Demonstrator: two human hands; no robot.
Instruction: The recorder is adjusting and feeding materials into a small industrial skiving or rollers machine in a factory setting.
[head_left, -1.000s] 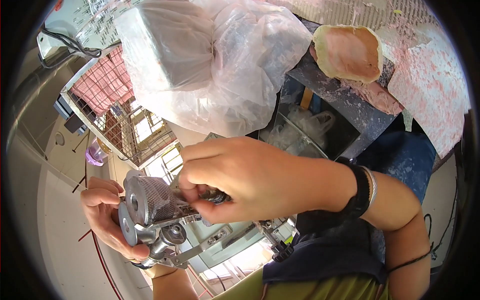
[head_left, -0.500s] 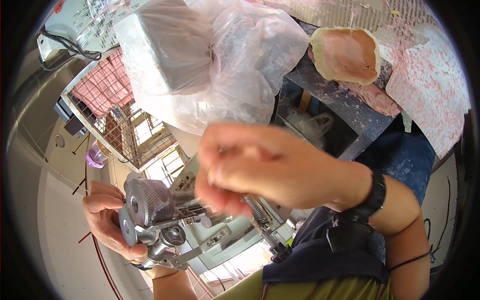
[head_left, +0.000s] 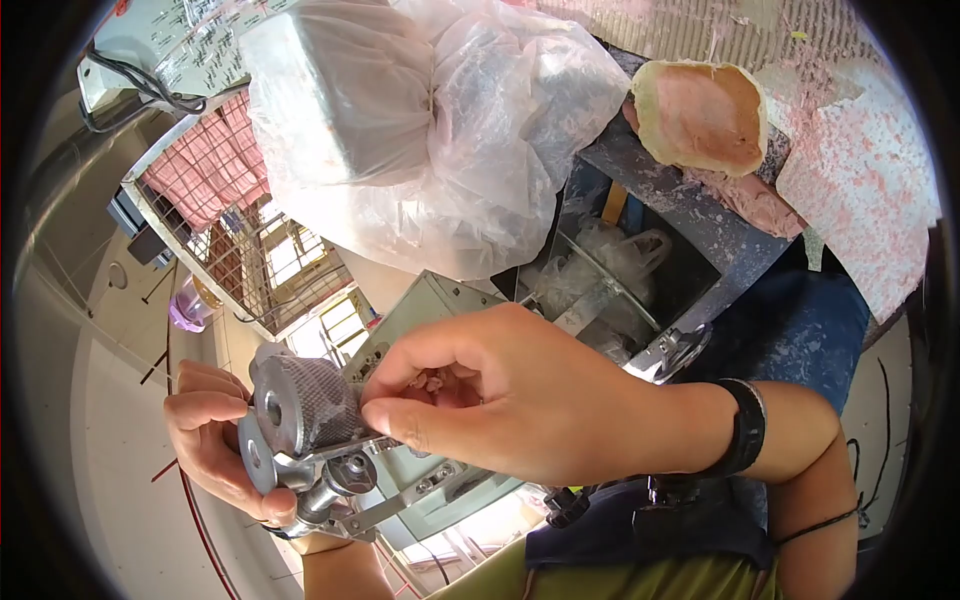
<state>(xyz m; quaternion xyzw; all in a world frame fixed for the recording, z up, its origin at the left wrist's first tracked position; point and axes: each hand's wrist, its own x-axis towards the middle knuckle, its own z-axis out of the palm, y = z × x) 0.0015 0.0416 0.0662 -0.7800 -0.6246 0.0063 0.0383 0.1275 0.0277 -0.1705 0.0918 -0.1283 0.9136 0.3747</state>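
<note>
A metal machine head with a knurled roller (head_left: 305,405) stands at the lower left, its roller surface grey and partly smeared. My left hand (head_left: 215,435) is closed around a smooth metal disc (head_left: 257,455) beside that roller, thumb below and fingers above. My right hand (head_left: 500,400) comes across from the right, thumb and forefinger pinched together against the roller's right side. Small pinkish bits seem to show inside its curled fingers; what the fingertips pinch is hidden. Below the roller are a smaller spool (head_left: 350,470) and a flat metal bracket (head_left: 400,502).
A large plastic-wrapped object (head_left: 340,100) stands beyond my hands. At the far right, a shallow bowl-like piece (head_left: 700,115) with pink residue lies by a pink-stained sheet (head_left: 860,180). A dark open bin (head_left: 690,265) holds plastic bags. A wire rack (head_left: 205,160) with pink cloth is at left.
My right hand was blurred above the machine and has come down to the knurled roller, its fingers pinching there. My left hand stays on the disc.
</note>
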